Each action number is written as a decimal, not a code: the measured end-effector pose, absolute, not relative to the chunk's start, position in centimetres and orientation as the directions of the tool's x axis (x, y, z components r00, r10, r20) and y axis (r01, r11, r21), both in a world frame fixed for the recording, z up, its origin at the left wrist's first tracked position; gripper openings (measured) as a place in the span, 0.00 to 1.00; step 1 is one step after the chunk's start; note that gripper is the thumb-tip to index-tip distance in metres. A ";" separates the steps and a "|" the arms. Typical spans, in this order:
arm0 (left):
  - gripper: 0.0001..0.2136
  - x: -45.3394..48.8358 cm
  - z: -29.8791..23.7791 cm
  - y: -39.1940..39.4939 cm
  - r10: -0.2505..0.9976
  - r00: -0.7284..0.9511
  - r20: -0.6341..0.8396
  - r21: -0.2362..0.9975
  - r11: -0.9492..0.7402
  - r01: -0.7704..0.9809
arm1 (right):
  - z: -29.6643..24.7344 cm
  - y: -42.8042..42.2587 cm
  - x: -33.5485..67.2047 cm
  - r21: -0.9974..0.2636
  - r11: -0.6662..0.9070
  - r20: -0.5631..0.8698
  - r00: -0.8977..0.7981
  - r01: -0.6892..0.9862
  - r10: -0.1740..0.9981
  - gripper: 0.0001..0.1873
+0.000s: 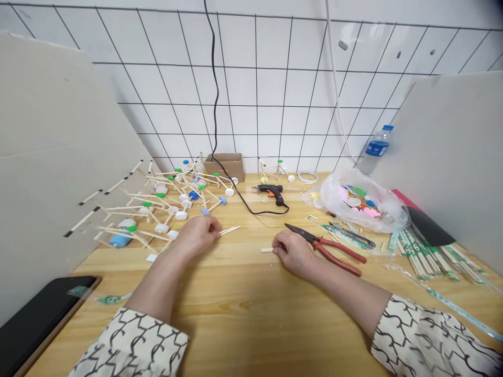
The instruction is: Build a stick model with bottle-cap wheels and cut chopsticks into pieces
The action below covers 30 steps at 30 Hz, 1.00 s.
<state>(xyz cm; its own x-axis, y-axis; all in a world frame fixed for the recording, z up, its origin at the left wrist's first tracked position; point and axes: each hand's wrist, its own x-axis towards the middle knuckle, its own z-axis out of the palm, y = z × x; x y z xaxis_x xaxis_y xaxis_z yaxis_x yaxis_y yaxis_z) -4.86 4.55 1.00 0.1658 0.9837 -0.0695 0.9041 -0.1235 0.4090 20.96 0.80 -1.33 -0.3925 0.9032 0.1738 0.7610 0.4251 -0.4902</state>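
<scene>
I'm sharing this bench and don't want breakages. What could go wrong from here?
The left hand holding a wooden stick is close to the stick-and-bottle-cap frames, so a slip might knock them. The black cord of the glue gun trails across the table and could snag, dragging the gun. The right hand, pinching a short stick, lies beside the red-handled pliers, which might get nudged.

There is one hot glue gun (271, 193), one pair of pliers (338, 251), one water bottle (375, 150), and one cardboard box (223, 166).
</scene>
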 end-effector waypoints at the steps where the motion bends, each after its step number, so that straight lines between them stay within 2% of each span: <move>1: 0.09 -5.4 1.1 4.6 0.986 0.150 -0.074 0.400 -0.108 0.910 | -1.4 0.8 20.9 -0.492 0.424 0.176 -0.390 0.761 0.904 0.05; 8: 0.03 -5.7 1.0 4.6 0.987 0.128 -0.102 0.395 -0.078 0.915 | -1.6 0.8 20.8 -0.505 0.436 0.201 -0.389 0.745 0.899 0.07; 15: 0.03 -5.3 1.8 4.2 0.993 0.108 -0.047 0.469 -0.073 0.880 | -1.8 0.7 20.9 -0.557 0.428 0.217 -0.373 0.712 0.902 0.07; 19: 0.04 -3.5 3.3 3.5 0.993 0.112 0.024 0.581 -0.104 0.807 | -1.9 0.8 20.9 -0.634 0.399 0.223 -0.338 0.662 0.915 0.04; 22: 0.05 -1.0 3.7 2.7 0.982 0.183 0.055 0.711 -0.167 0.683 | -1.6 1.0 21.1 -0.718 0.359 0.235 -0.278 0.596 0.931 0.02; 24: 0.07 0.7 3.5 2.1 0.967 0.244 0.067 0.782 -0.203 0.590 | -1.1 1.0 21.4 -0.765 0.336 0.245 -0.235 0.549 0.941 0.05; 26: 0.08 2.1 3.2 1.6 0.953 0.298 0.058 0.844 -0.206 0.495 | -0.3 1.0 21.7 -0.832 0.311 0.246 -0.197 0.459 0.949 0.08; 27: 0.08 2.6 3.0 1.3 0.947 0.321 0.032 0.906 -0.163 0.392 | 0.1 0.9 21.9 -0.882 0.289 0.237 -0.178 0.373 0.955 0.10; 30: 0.09 3.5 2.7 0.9 0.931 0.364 -0.033 0.979 -0.043 0.199 | 0.9 0.7 22.3 -0.984 0.178 0.173 -0.133 0.025 0.976 0.12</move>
<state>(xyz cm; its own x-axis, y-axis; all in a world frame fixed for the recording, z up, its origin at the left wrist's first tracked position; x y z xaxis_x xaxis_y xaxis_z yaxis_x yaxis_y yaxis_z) 3.47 0.88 2.68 0.3637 0.9309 -0.0325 0.1985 -0.0433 0.9791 22.26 0.66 0.88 -0.1328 0.9759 0.1733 0.0248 0.1781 -0.9837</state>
